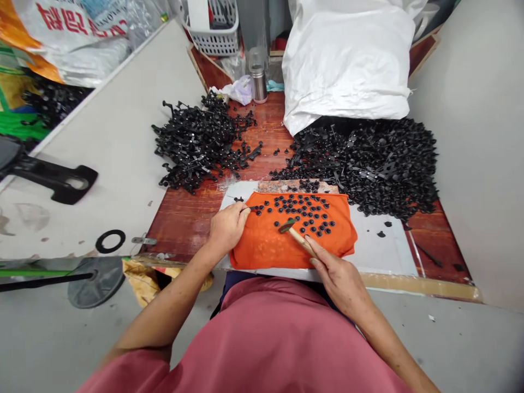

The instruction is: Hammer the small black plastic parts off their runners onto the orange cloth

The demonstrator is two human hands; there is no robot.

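Observation:
My right hand (338, 275) is wrapped around the wooden handle of a small hammer (302, 240), whose metal head hangs over an orange cloth (268, 245). At the cloth's left edge my left hand (228, 228) is closed in a pinch on a thin black plastic piece (252, 208); the fingers hide part of it. Several small round black plastic caps (303, 210) lie spread over the upper and right parts of the cloth. The cloth rests on a white board (382, 251) at the table's front edge.
A heap of black plastic parts (196, 142) stands at the left, with a larger heap (368, 164) at the right beneath a white sack (347, 60). Behind are a steel flask (258, 82) and a grey basket (215, 39). Grey partitions (126, 136) flank the table.

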